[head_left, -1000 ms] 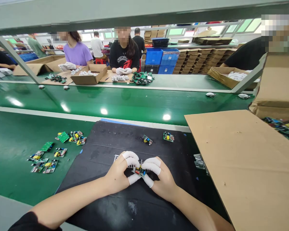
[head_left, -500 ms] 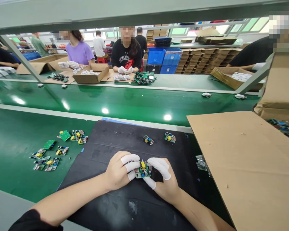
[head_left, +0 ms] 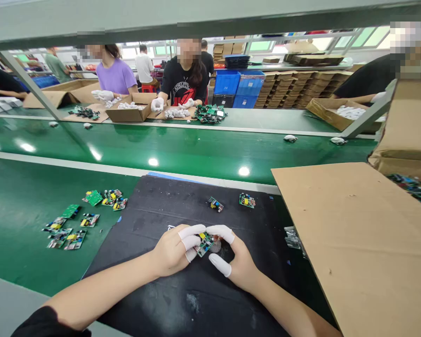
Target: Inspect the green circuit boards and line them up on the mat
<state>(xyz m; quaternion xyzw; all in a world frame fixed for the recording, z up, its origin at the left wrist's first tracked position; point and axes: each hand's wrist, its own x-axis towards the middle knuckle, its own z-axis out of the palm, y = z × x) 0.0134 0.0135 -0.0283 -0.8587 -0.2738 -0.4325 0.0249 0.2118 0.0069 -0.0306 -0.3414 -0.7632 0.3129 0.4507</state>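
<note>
In the head view my left hand (head_left: 177, 248), with white finger cots, is closed on a small green circuit board (head_left: 205, 244) with a yellow part on it. The board is held tilted above the black mat (head_left: 154, 299). My right hand (head_left: 235, 255), also in finger cots, has thumb and forefinger spread apart on the board's right side. Its forefinger reaches to the board's upper edge, though whether it touches I cannot tell. A round, pale thing beside the board between those fingers is too unclear to name. Farther up the mat lie two more circuit boards (head_left: 247, 201).
Several circuit boards (head_left: 90, 220) lie on the green bench at left. A large cardboard sheet (head_left: 365, 243) covers the right side, with clear plastic pieces (head_left: 292, 237) by its edge. Beyond runs a green conveyor belt (head_left: 175, 145) carrying small white-wrapped items; co-workers sit behind it.
The board has turned and tilted in my left hand. My right thumb has moved away from it, leaving the fingers wider apart. Items on the belt have shifted left, and the co-worker opposite has parted both hands.
</note>
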